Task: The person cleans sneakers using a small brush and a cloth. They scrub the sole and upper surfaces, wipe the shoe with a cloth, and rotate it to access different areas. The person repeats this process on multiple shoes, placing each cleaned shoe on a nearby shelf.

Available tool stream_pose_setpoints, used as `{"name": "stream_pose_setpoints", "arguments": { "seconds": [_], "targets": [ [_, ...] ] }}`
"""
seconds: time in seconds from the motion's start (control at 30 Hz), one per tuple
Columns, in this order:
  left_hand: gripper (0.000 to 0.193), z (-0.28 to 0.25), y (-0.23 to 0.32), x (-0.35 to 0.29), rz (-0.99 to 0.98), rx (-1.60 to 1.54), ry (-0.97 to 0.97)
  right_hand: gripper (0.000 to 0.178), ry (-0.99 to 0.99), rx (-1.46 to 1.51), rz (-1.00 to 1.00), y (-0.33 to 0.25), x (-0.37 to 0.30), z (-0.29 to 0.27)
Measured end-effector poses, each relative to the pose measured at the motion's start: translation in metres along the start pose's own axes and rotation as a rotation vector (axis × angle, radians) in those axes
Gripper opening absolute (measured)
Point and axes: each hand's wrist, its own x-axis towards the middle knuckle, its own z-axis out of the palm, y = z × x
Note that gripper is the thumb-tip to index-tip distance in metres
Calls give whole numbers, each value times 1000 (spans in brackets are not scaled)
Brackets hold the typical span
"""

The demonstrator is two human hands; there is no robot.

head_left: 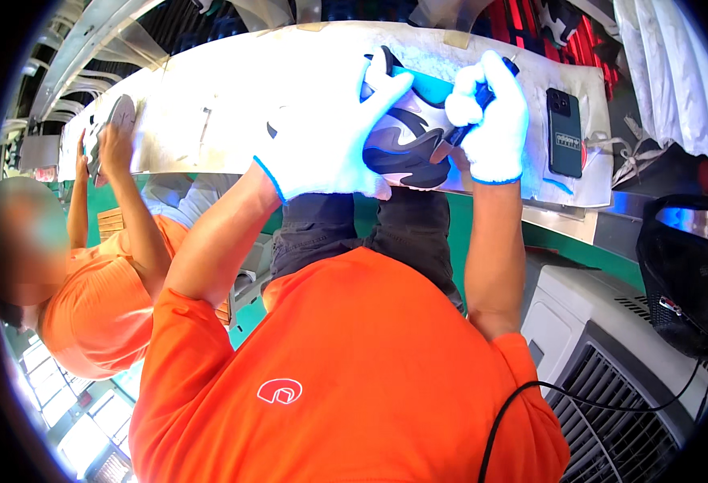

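A black, white and grey sneaker point(408, 133) with a teal inside lies on its side on the pale work table, its sole toward me. My left hand point(330, 121), in a white glove, grips the sneaker from the left; part of the upper is hidden under it. In my gloved right hand point(495, 117) is a dark-handled tool point(483, 97) with a thin tip pointing up and away. The lower end of the tool is close to the sneaker's right end; whether it touches cannot be made out. Glare washes out both gloves.
The pale table point(185, 105) stretches left, where a co-worker in orange handles another shoe point(119, 121). A dark phone point(564, 133) lies right of my right hand. Farther right are a black mesh bag point(684, 274), a grey-white vented machine point(603, 354) and a black cable point(595, 406).
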Motion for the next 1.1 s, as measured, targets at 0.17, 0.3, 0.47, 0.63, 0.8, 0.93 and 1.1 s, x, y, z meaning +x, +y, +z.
{"name": "stream_pose_setpoints", "arguments": {
  "seconds": [0.17, 0.3, 0.47, 0.63, 0.8, 0.93, 1.1],
  "targets": [
    [134, 9, 4, -3, -1, 15, 34, 46, 169, -40, -216, 19, -16, 23],
    [133, 13, -1, 1, 11, -5, 34, 54, -62, 261, -140, 22, -15, -8],
    [121, -13, -10, 20, 204, -91, -214, 49, -129, 317, 41, 34, -27, -7],
    [105, -13, 1, -6, 130, -30, -133, 34, 358, 114, -38, 31, -23, 19],
    [110, -2, 2, -9, 155, 30, -81, 31, 383, -363, -307, 47, -25, 50],
    [109, 4, -1, -9, 191, 58, -72, 30, 369, 93, -69, 44, -21, 52],
    [106, 4, 3, -6, 192, 44, -55, 37, -18, 359, 7, 50, -11, 36]
  ]
}}
